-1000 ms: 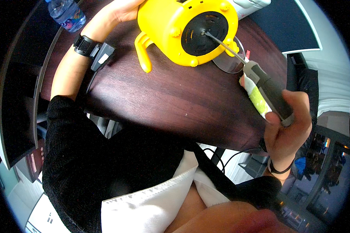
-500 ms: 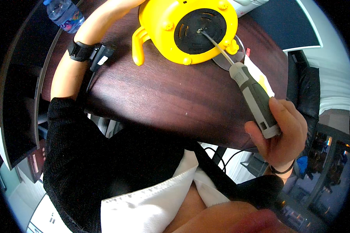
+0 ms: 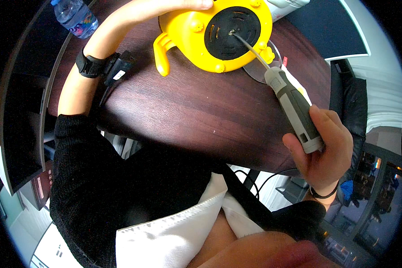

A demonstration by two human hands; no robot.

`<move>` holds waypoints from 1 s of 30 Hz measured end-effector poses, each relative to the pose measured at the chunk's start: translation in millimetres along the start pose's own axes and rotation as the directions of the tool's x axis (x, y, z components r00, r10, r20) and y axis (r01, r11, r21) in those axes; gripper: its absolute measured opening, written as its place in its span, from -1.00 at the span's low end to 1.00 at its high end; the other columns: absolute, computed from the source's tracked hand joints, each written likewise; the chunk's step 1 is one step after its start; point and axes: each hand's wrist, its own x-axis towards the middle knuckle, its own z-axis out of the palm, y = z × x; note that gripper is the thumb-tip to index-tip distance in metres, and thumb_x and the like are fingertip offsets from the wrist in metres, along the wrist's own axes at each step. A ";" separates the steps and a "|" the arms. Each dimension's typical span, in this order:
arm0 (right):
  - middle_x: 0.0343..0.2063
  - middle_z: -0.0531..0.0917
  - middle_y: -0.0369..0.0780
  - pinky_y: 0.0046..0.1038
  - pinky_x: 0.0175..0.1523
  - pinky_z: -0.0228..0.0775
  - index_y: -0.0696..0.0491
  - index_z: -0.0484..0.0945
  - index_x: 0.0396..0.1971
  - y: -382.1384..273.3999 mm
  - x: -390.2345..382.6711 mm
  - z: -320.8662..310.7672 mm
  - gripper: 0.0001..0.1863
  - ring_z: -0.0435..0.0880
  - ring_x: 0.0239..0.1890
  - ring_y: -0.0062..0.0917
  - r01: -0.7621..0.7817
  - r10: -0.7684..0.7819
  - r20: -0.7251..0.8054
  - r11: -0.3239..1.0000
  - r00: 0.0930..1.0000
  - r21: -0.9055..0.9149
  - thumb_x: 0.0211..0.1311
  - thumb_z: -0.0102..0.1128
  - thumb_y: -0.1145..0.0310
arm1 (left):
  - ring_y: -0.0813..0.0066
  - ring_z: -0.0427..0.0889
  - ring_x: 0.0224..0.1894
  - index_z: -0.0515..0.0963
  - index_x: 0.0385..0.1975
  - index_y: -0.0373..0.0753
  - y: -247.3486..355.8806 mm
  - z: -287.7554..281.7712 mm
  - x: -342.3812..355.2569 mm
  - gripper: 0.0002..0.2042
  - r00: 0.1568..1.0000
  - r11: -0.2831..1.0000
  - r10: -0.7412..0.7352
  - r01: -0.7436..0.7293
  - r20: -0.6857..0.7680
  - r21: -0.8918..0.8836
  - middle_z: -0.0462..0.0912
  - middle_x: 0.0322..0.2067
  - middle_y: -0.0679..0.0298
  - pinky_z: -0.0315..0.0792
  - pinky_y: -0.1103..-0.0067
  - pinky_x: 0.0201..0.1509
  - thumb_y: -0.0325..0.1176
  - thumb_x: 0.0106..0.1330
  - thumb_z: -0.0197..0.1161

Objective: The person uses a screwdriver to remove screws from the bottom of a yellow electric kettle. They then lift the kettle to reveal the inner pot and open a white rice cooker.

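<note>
A yellow plastic appliance, with a curved handle and small raised feet, lies tipped with its round black base facing up. My left hand grips its top edge, partly cropped by the frame. My right hand holds a grey-green screwdriver by the handle's end. The bent-looking metal shaft runs to the screw at the base's centre, where the tip rests. Behind the handle a white and yellow item is partly hidden. A round clear plastic piece lies under the appliance's right side.
The dark wooden table has a water bottle at upper left and a black cabled device beside my left wrist. A white container stands at the back, near a dark screen or panel. Black cables hang below.
My right hand and the screwdriver handle have swung down and left, turning, then edged slightly up. My left fingers have slid right along the appliance, which has shifted slightly up.
</note>
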 end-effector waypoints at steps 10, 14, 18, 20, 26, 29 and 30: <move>-0.30 0.64 -0.04 -0.50 -0.31 0.47 0.14 0.40 0.02 -4.3 -4.5 -7.7 -0.33 0.67 -0.34 -0.41 -0.044 0.045 0.056 0.999 0.997 -0.010 -0.01 0.43 0.06 | 0.23 0.41 0.14 0.20 0.21 -0.41 20.9 2.7 -2.4 -0.18 0.998 0.995 -0.065 0.064 0.016 0.075 0.39 0.10 -0.06 0.33 0.39 0.24 0.02 0.08 0.38; -0.31 0.65 -0.05 -0.51 -0.34 0.47 0.14 0.43 0.02 -1.7 4.6 -7.6 -0.33 0.67 -0.38 -0.42 -0.023 0.023 0.004 0.998 1.000 -0.061 -0.01 0.40 0.02 | 0.22 0.39 0.15 0.19 0.22 -0.41 0.7 -6.4 1.0 -0.18 0.999 0.999 -0.021 0.019 0.036 0.036 0.38 0.12 -0.07 0.31 0.39 0.25 0.02 0.09 0.37; -0.42 0.65 -0.11 -0.54 -0.46 0.39 0.09 0.49 -0.03 -1.9 9.3 -13.5 -0.44 0.64 -0.50 -0.45 0.005 0.005 0.082 0.992 0.997 -0.124 0.05 0.32 0.04 | 0.22 0.38 0.16 0.18 0.23 -0.42 5.0 -6.8 0.9 -0.19 0.998 0.998 -0.038 0.035 0.040 0.059 0.36 0.13 -0.07 0.29 0.39 0.27 0.02 0.12 0.34; -0.47 0.62 -0.16 -0.55 -0.50 0.35 0.07 0.51 -0.05 -5.9 9.5 -15.1 -0.45 0.62 -0.53 -0.47 0.029 -0.016 0.118 0.994 0.993 -0.107 0.02 0.33 0.04 | 0.22 0.38 0.17 0.17 0.24 -0.42 -2.9 -9.4 1.4 -0.20 0.999 0.999 -0.027 0.026 0.039 0.025 0.36 0.13 -0.07 0.28 0.40 0.28 0.00 0.14 0.32; -0.45 0.59 -0.19 -0.54 -0.48 0.38 0.04 0.54 -0.10 -12.2 12.9 -13.5 -0.46 0.61 -0.49 -0.47 -0.036 0.038 0.091 0.999 0.995 -0.032 -0.11 0.42 0.09 | 0.23 0.37 0.17 0.14 0.25 -0.42 0.4 -8.9 0.9 -0.23 0.998 0.997 -0.046 0.044 0.035 0.063 0.35 0.14 -0.07 0.28 0.40 0.27 -0.04 0.17 0.28; -0.36 0.59 -0.15 -0.52 -0.44 0.44 0.04 0.55 -0.12 -19.4 13.0 -9.0 -0.45 0.62 -0.44 -0.45 -0.083 0.083 0.082 0.997 0.993 -0.006 -0.18 0.48 0.15 | 0.23 0.37 0.17 0.14 0.26 -0.41 -0.5 -9.8 -1.1 -0.23 0.999 0.996 -0.042 0.039 0.027 0.081 0.35 0.14 -0.07 0.29 0.40 0.27 -0.04 0.17 0.28; -0.36 0.59 -0.16 -0.51 -0.44 0.44 0.05 0.55 -0.12 -19.1 13.1 -8.0 -0.44 0.63 -0.44 -0.46 -0.071 0.071 0.087 0.997 0.994 0.000 -0.19 0.49 0.17 | 0.23 0.37 0.17 0.14 0.26 -0.41 -0.2 -10.2 -2.7 -0.23 0.999 0.995 -0.041 0.039 0.020 0.090 0.35 0.14 -0.07 0.29 0.40 0.27 -0.04 0.17 0.28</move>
